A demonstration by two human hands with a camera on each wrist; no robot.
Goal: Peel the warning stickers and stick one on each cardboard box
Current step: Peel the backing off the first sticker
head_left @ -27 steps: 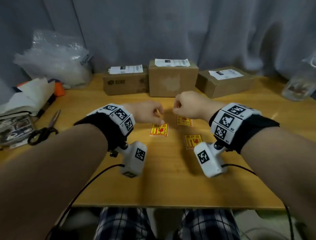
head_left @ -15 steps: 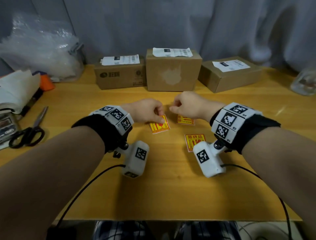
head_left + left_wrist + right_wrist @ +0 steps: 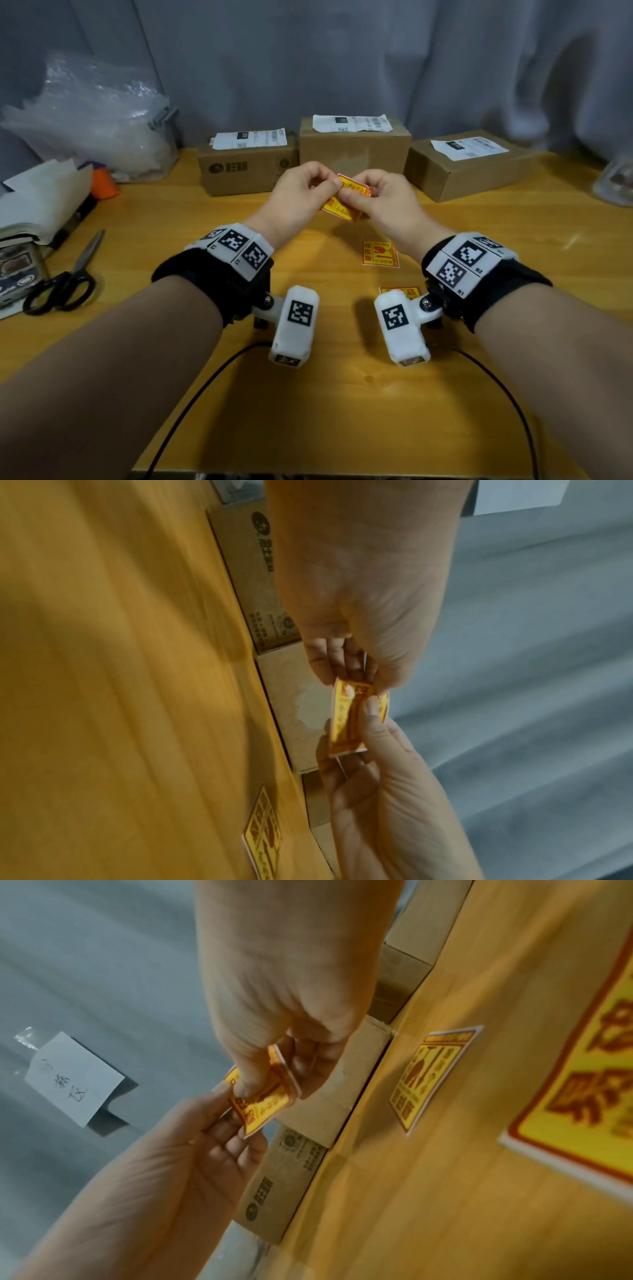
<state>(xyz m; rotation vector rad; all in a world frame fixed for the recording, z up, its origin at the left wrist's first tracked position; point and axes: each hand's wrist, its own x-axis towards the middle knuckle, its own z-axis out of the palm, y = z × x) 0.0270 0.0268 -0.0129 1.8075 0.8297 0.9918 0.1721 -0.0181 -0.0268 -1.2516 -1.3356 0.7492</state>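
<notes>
I hold one yellow-and-red warning sticker (image 3: pixel 346 198) off the table between both hands. My left hand (image 3: pixel 333 186) pinches its left end and my right hand (image 3: pixel 351 196) pinches its right end. The left wrist view shows the sticker (image 3: pixel 352 718) edge-on between thumb and fingers. In the right wrist view the sticker (image 3: pixel 263 1104) bends at one corner under my right thumb. Behind my hands three cardboard boxes stand in a row: left box (image 3: pixel 239 171), middle box (image 3: pixel 354 150), right box (image 3: pixel 472 174). Each carries a white shipping label on top. Two more stickers (image 3: pixel 380 254) (image 3: pixel 409 291) lie flat on the table.
Black-handled scissors (image 3: pixel 65 281) lie at the left beside a pile of papers (image 3: pixel 37 205). A crumpled plastic bag (image 3: pixel 92 116) sits at the back left, a glass jar (image 3: pixel 616 181) at the far right. Cables trail from both wrist cameras across the wooden table (image 3: pixel 325 394).
My left hand lifted the sticker it was touching off the table. Both hands rose and moved towards the boxes, and my right hand took hold of the sticker's other end.
</notes>
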